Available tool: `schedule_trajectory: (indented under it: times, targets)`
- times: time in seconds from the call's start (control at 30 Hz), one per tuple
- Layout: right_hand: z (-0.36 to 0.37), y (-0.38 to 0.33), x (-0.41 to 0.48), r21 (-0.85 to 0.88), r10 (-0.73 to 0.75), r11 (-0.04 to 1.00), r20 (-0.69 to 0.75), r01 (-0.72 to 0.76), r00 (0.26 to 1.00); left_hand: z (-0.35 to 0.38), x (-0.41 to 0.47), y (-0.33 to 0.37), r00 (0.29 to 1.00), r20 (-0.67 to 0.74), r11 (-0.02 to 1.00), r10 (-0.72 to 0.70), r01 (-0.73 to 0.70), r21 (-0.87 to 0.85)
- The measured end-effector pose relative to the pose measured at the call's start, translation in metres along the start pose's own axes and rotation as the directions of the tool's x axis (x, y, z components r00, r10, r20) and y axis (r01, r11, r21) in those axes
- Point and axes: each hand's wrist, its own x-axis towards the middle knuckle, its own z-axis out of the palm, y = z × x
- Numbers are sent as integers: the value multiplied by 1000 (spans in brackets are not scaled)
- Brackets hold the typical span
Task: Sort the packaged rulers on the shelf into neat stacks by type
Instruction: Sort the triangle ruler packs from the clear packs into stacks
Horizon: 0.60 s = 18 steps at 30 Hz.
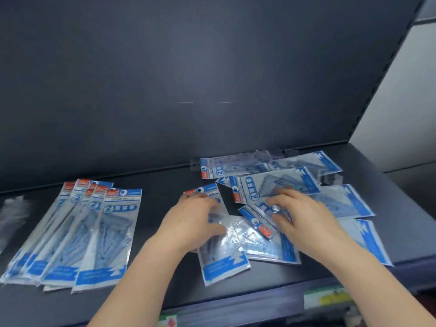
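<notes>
Several blue-and-clear ruler packets lie on a dark shelf (165,291). A fanned stack of packets (77,234) sits at the left. A loose jumble of packets (306,182) covers the right half. My left hand (195,223) grips a long packet (221,263) that points toward me, fingers curled over its upper part. My right hand (299,218) lies over a wider packet (264,244) with its fingers bent on the plastic; whether it grips it I cannot tell.
The shelf's dark back panel (212,79) rises behind the packets. Price labels (328,297) run along the front edge. A blurred clear packet (11,215) lies at the far left. Bare shelf shows between the left stack and the jumble.
</notes>
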Motion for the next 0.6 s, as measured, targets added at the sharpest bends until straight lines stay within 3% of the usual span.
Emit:
schedule_trajectory:
  times: [0.13,0.27,0.47,0.6]
  targets:
    - [-3,23,3,-21,-25,999,-15,25,1000,5,15,32,987,-151,993,-46,28,-115]
    - [-5,42,7,27,-57,998,-39,58,998,1,56,42,948,-300,994,-103,90,-59]
    - [-7,59,22,60,-89,994,5,88,996,4,118,53,991,-134,964,-1,36,262]
    - [-9,64,29,75,-106,992,13,105,994,17,117,61,987,-157,947,-35,83,309]
